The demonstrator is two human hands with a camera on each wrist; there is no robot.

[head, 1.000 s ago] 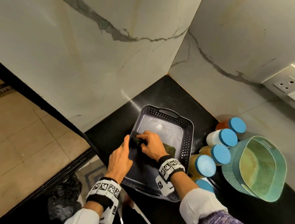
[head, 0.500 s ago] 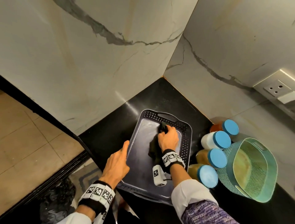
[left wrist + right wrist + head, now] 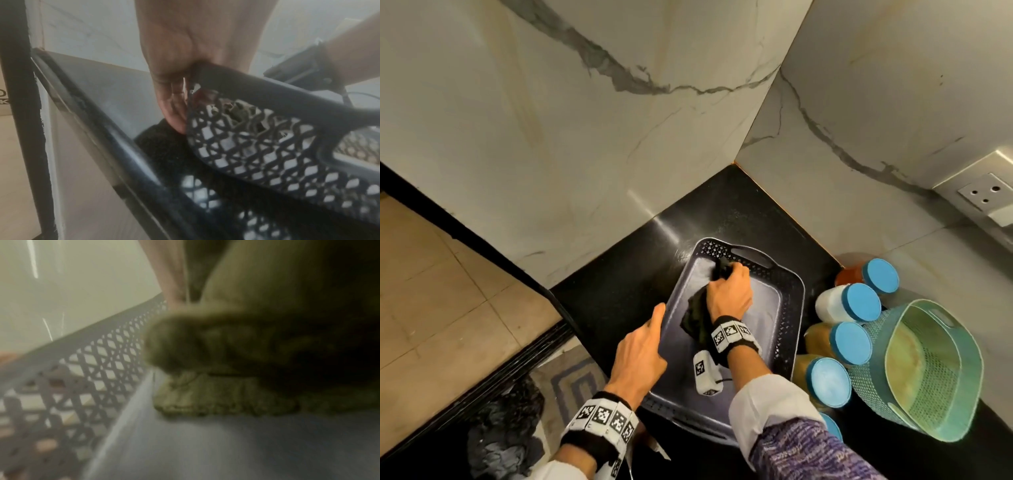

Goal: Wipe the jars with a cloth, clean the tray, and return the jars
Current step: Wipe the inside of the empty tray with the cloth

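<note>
While the right hand [image 3: 729,294] presses the bunched cloth [image 3: 697,317] toward the tray's [image 3: 789,308] far end and the left hand [image 3: 640,353] clamps its left rim, a hard push could shove it into the jars [image 3: 851,342] crowding the counter's right edge.

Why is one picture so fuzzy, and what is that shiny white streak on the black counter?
Right wrist view: the cloth sits right against the lens, so it blurs and looks dark. Left wrist view: the tray mesh is a bit smeared. Head view: sharp; the streak is light glaring off the counter, and the walls bend from the wide lens.
</note>
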